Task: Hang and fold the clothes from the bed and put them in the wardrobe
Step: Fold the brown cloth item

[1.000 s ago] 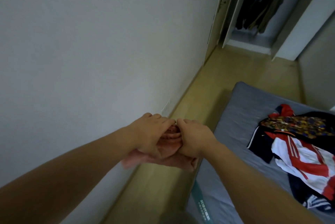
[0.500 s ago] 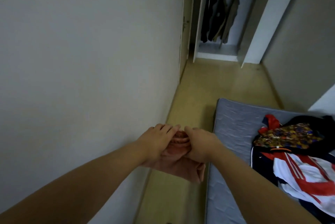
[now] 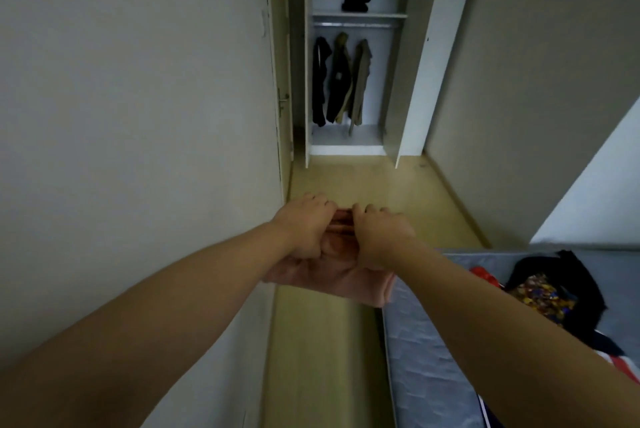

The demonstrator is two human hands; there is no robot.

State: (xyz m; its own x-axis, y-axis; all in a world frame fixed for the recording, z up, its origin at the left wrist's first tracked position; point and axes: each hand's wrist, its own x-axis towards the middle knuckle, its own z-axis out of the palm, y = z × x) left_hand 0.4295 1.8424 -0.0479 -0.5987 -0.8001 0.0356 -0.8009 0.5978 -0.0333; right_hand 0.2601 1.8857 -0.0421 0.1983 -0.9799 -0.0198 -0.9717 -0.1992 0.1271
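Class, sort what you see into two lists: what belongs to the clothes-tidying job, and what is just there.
Job: pink garment, gripped by left hand and right hand; clothes pile on the bed; wardrobe with hanging clothes.
Just there: door handle; wall; floor.

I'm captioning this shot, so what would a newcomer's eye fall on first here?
First, the left hand and right hand together gripping a pink garment mid-frame, over the floor beside the bed. Straight ahead, the open wardrobe shows three hanging clothes, and a colourful pile of clothes lies on the bed at lower right.
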